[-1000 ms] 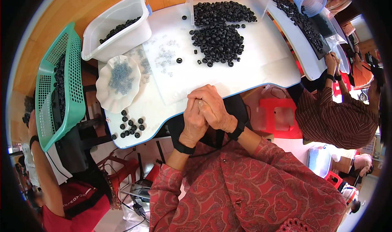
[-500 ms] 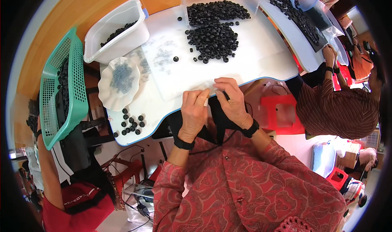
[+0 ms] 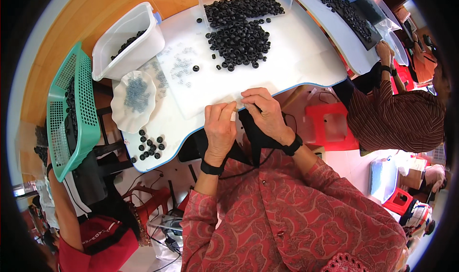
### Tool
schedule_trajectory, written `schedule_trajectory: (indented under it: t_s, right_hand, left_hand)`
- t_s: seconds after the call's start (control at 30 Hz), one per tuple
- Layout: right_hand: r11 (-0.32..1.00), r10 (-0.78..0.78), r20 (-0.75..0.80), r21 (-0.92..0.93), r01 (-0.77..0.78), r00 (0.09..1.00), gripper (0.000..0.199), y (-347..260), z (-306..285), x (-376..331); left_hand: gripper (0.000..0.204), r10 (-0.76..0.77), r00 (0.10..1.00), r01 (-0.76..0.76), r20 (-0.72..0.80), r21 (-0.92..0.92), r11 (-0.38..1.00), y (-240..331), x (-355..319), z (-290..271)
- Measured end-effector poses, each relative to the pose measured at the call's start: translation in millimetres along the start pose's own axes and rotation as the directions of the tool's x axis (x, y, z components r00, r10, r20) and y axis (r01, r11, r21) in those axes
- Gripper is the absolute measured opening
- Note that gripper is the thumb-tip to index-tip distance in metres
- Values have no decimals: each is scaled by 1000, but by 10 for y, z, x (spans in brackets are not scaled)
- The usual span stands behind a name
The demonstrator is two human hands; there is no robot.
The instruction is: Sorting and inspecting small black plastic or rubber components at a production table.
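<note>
Black, rounded, hollow-looking pieces (image 3: 239, 44) are lying heaped on the smooth white table (image 3: 306, 47), probably for easy reach. Left hand (image 3: 221, 126) is bunching its fingertips, right hand (image 3: 267, 116) is curling just beside; whether either is gripping anything, I can't tell. Glassy bits (image 3: 136, 95) are resting in a ruffled, cream dish (image 3: 125, 122), its rim likely containing them.

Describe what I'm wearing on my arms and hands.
Your red fabric sleeves carry a pale swirling print and end short of the wrists. A plain black wristband circles each wrist. A small white band, possibly tape, shows on your left hand; your right hand shows none.
</note>
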State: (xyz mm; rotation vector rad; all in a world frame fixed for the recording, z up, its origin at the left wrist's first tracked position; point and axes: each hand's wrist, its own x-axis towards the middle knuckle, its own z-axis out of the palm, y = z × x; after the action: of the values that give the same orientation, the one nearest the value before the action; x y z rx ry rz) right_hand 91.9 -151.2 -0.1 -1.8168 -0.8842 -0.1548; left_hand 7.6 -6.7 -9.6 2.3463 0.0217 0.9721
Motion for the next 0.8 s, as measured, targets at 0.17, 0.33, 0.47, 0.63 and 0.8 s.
schedule_trajectory:
  t_s: [0.17, 0.33, 0.47, 0.63, 0.8]
  right_hand:
    - [999, -11, 3, -44, 11, 1000, 14, -8, -7, -5]
    - [1000, 6, -3, -27, -6, 1000, 11, -21, 0, 1]
    - [999, 1, -8, -34, -1, 1000, 11, -13, 13, -10]
    - [999, -5, -4, -53, 5, 1000, 15, -6, 6, -2]
    - [999, 16, -2, -50, -17, 1000, 13, -22, 3, 7]
  left_hand:
    - [27, -21, 1000, 20, 6, 8, 1000, 9, 2, -12]
    - [34, -27, 1000, 27, 2, 11, 1000, 21, 8, -8]
    - [48, -23, 1000, 23, 9, 26, 999, 35, -13, -11]
    - [32, -46, 999, 47, -9, 26, 999, 48, 4, -4]
    - [33, -55, 998, 55, 2, 13, 998, 50, 8, -16]
